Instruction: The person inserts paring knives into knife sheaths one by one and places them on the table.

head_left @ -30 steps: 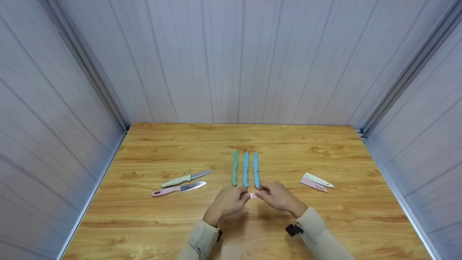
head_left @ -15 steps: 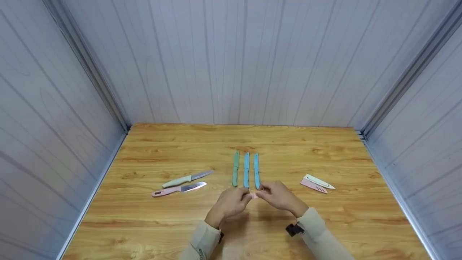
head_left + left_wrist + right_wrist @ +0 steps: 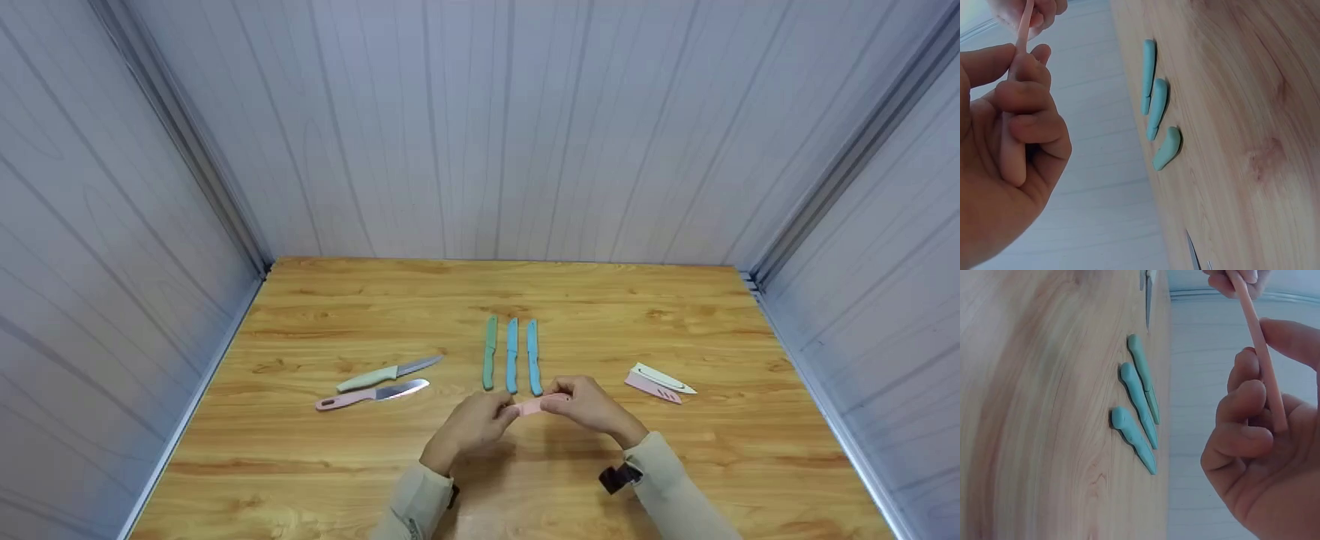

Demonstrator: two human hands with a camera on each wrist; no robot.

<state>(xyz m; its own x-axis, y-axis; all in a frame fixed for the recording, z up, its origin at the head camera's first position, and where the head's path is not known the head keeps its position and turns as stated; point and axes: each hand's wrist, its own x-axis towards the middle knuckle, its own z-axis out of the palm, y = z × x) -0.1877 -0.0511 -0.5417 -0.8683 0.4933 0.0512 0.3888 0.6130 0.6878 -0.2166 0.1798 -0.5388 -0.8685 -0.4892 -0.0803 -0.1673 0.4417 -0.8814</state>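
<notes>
A pink sheathed knife (image 3: 529, 406) is held level above the near middle of the table, between both hands. The left hand (image 3: 472, 424) grips its rounded handle (image 3: 1013, 163), fingers curled round it in the left wrist view. At the other end, the right hand (image 3: 589, 406) holds the flat pink sheath (image 3: 1264, 363) between thumb and curled fingers. Any blade is hidden. Just beyond the hands lie three sheathed knives side by side: a green one (image 3: 490, 352), a blue one (image 3: 512, 356) and a second blue one (image 3: 533, 358).
On the left of the wooden table (image 3: 300, 465) lie two bare-bladed knives, one cream-handled (image 3: 367, 379) and one pink-handled (image 3: 349, 399). A white sheath (image 3: 664, 377) overlaps a pink slotted sheath (image 3: 651, 388) on the right. Pale panel walls (image 3: 480, 135) enclose the back and sides.
The right hand has shifted slightly right along the pink sheath, so more pink shows between the hands. The left hand keeps its hold almost in place. The other knives lie still.
</notes>
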